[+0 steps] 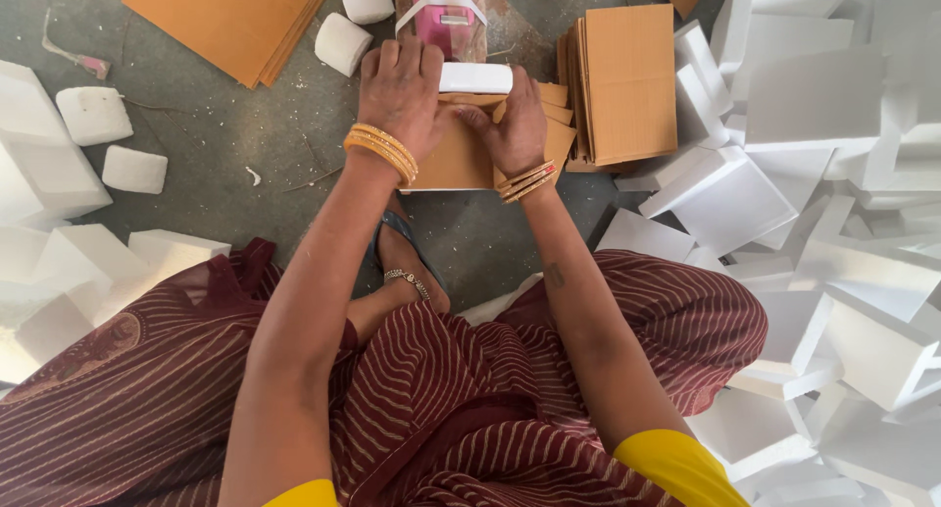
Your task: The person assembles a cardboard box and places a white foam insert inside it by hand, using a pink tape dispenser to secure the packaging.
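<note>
Left hand (400,87): palm down, fingers spread flat over a folded brown cardboard piece (453,164) on the floor. Right hand (515,125): fingers curled, pinching the cardboard's upper flap beneath a white foam block (475,77). Pink device (446,15) just beyond. Cardboard stack (627,80) right; foam pieces (833,174) heaped far right.

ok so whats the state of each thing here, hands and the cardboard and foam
left hand: palm down, pressing the cardboard piece
right hand: fingers curled on the cardboard piece
cardboard piece: lying on the floor, partly folded
white foam block: lying across the cardboard piece's top edge
cardboard stack: flat, unfolded
foam pieces: loose heap
</note>
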